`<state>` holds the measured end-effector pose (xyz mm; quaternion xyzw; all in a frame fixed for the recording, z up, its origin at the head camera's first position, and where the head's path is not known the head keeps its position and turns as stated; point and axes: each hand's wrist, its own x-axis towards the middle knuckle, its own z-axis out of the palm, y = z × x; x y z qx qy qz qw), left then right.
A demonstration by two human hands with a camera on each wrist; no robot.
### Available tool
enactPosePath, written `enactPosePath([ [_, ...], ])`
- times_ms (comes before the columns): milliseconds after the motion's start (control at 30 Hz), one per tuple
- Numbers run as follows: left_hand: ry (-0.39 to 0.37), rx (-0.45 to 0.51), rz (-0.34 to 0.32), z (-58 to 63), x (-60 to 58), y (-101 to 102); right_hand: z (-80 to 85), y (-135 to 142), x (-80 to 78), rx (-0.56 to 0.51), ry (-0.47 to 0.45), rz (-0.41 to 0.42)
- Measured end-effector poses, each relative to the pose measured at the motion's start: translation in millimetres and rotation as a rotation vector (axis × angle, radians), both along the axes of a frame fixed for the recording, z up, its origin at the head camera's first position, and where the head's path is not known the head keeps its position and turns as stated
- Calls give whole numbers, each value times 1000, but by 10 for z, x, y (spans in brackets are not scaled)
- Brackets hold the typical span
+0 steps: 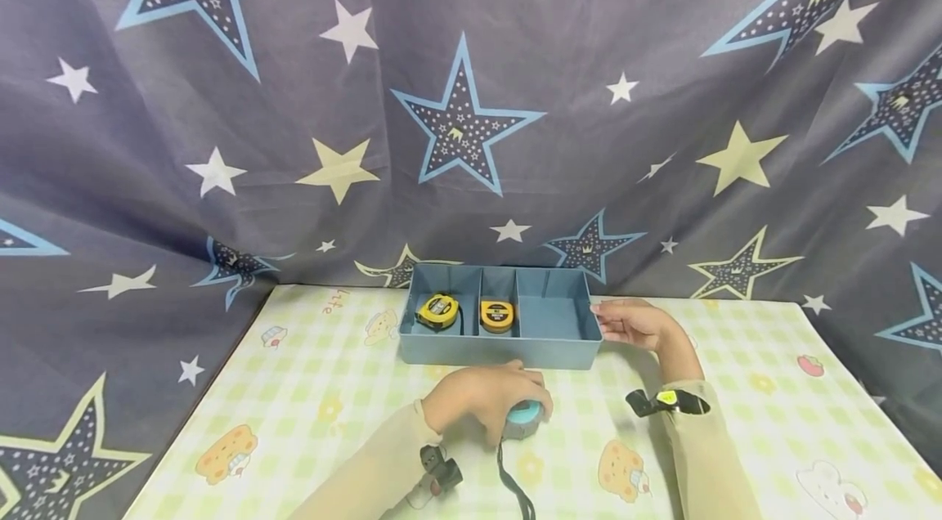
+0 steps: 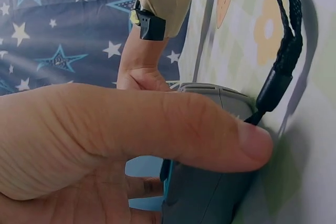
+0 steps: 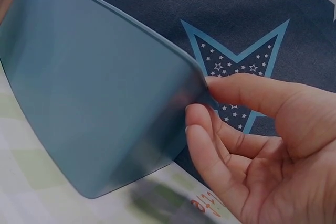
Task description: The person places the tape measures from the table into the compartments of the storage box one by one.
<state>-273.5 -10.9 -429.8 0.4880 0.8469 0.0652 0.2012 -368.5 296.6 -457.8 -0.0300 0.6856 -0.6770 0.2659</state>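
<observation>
My left hand point(image 1: 489, 396) curls round a grey and teal tape measure point(image 1: 524, 422) at the table, in front of a blue divided box point(image 1: 500, 352). The left wrist view shows the thumb point(image 2: 184, 129) laid across the tape measure's grey casing point(image 2: 202, 192). A black wrist strap point(image 1: 515, 489) trails from it toward the near edge. At the box's right end, my right hand point(image 1: 636, 325) pinches the rim between thumb and fingers, as the right wrist view point(image 3: 252, 145) shows. One yellow tape measure point(image 1: 439, 311) lies in the left compartment, another point(image 1: 496, 315) in the narrow middle one.
The right compartment point(image 1: 553, 317) of the box shows its bare floor. A checked cloth point(image 1: 331, 438) with cartoon prints covers the table. Behind it hangs a dark star-patterned curtain point(image 1: 574, 160), close to the back of the box.
</observation>
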Motion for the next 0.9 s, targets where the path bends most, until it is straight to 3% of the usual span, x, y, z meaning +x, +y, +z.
enactPosePath([
  [400,13,53,76,-22,-60,4,-19,40,12,-18,16,-3],
  [533,16,86,62,-37,-89,-12,-4,32,18,-35,11,-5],
  [667,-31,138,29,-21,-124,-47,-3,12,30,-38,4,6],
  [900,-50,223,10,115,-123,-130,-30,-4,39,-13,13,0],
])
